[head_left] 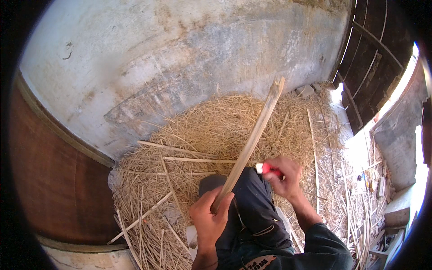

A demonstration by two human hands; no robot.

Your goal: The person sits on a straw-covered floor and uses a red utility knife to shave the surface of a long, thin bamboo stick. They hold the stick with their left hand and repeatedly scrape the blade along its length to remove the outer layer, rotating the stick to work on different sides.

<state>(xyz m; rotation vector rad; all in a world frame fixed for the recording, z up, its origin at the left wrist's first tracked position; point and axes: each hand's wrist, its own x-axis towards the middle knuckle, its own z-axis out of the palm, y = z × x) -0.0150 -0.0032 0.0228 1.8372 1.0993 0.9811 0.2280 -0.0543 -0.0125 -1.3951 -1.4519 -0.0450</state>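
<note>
My left hand [210, 214] is closed around the lower end of a long, flat wooden stick [253, 143]. The stick slants up and to the right over my dark trousers [252, 202], and its far end looks rough and split. To the right of it, my right hand [286, 176] grips a small red tool with a bright white tip [272, 169]. That tip points toward the stick, with a gap between them in this view. My fingers cover much of the tool, so its exact kind does not show.
Straw and shavings [220, 121] cover the floor, with several thin wood strips [168, 180] strewn about. A stained wall [189, 58] rises ahead. A brown panel [63, 175] stands at left, a dark plank door [373, 58] at upper right. More strips [355, 229] lie at lower right.
</note>
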